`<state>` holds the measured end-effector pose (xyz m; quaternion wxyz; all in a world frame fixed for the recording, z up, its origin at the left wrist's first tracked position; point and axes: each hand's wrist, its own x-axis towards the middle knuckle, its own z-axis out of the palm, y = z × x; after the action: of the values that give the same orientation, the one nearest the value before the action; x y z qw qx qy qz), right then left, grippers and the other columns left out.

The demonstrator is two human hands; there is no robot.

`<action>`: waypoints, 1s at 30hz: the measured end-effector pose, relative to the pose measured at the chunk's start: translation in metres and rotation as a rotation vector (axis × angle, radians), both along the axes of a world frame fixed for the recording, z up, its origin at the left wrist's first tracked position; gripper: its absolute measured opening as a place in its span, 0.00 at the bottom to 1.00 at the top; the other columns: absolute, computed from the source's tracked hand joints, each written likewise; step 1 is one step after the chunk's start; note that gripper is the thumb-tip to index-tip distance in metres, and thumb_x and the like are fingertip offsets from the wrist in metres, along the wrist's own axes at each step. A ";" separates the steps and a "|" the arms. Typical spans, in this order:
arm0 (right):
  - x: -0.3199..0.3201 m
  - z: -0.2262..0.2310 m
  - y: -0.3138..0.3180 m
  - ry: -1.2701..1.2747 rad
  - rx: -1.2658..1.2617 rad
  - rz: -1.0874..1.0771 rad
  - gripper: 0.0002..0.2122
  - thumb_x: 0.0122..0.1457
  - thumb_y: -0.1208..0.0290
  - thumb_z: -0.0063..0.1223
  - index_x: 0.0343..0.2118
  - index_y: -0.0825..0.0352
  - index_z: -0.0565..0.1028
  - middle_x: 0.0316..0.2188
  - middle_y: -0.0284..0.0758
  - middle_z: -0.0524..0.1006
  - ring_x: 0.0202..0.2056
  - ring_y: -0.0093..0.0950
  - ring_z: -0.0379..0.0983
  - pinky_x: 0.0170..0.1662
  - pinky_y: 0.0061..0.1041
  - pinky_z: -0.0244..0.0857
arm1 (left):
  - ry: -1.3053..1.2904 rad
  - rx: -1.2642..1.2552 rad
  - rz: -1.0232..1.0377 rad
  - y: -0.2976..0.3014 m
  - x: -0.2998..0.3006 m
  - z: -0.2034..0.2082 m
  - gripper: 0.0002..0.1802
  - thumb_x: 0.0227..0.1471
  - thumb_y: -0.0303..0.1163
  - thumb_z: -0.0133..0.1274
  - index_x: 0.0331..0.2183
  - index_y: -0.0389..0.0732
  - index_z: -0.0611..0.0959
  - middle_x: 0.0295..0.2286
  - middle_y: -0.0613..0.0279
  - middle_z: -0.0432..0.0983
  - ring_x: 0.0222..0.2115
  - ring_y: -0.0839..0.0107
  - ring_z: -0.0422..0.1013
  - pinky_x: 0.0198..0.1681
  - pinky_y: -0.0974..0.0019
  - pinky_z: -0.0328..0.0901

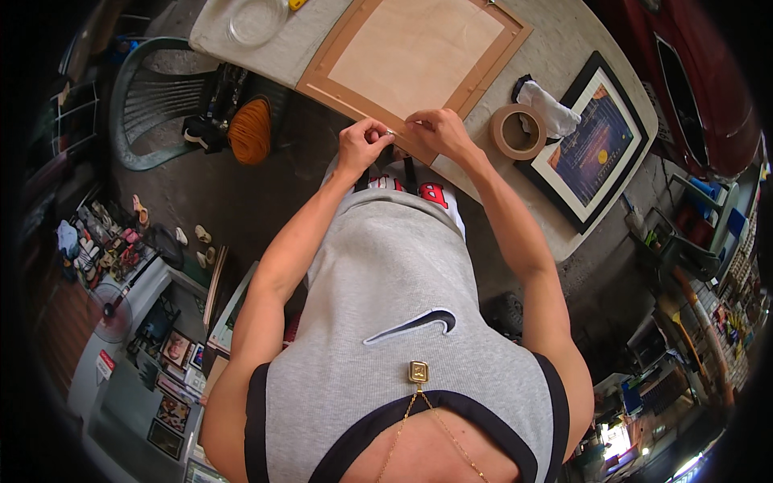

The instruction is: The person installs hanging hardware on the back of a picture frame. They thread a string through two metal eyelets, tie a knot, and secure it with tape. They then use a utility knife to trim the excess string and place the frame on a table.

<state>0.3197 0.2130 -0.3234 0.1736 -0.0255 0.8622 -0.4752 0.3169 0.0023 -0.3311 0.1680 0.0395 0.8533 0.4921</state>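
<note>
One brown framed panel (415,56) lies on the table (274,50). Left hand (365,148): thumb and fingertips pinched on a small metallic piece (390,133) at the near edge. Right hand (440,131): fingers bent over panel; closure cannot be determined.

on the bench (310,36), at the top middle of the view, lies the picture frame (415,60). left of it is a dish (256,22); right of it a tape roll (498,133), then a framed poster (592,145). a cloth (551,108) lies above the roll, at the poster's left edge.
</note>
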 end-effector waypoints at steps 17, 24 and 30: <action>-0.005 0.004 -0.005 -0.049 0.037 0.121 0.09 0.50 0.65 0.54 0.31 0.59 0.82 0.26 0.38 0.80 0.29 0.36 0.77 0.33 0.31 0.69 | 0.180 0.036 0.004 -0.001 0.008 0.000 0.10 0.40 0.28 0.66 0.29 0.38 0.84 0.23 0.64 0.77 0.22 0.78 0.71 0.27 0.74 0.67; -0.007 0.000 -0.003 -0.024 -0.021 0.127 0.08 0.50 0.65 0.55 0.31 0.59 0.82 0.25 0.37 0.80 0.28 0.37 0.77 0.33 0.31 0.69 | 0.184 0.039 0.014 -0.001 0.009 -0.002 0.11 0.40 0.28 0.66 0.29 0.37 0.84 0.23 0.63 0.77 0.21 0.77 0.72 0.26 0.73 0.67; -0.009 -0.007 -0.013 -0.083 -0.009 0.129 0.09 0.50 0.65 0.55 0.32 0.59 0.81 0.27 0.37 0.80 0.31 0.37 0.77 0.35 0.32 0.69 | 0.247 0.042 0.023 -0.001 0.010 -0.004 0.10 0.40 0.28 0.66 0.29 0.37 0.84 0.23 0.63 0.77 0.21 0.75 0.72 0.25 0.72 0.66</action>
<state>0.3102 0.2003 -0.3305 0.2391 -0.0621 0.8486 -0.4677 0.3266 0.0017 -0.3353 0.0554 0.0934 0.8573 0.5033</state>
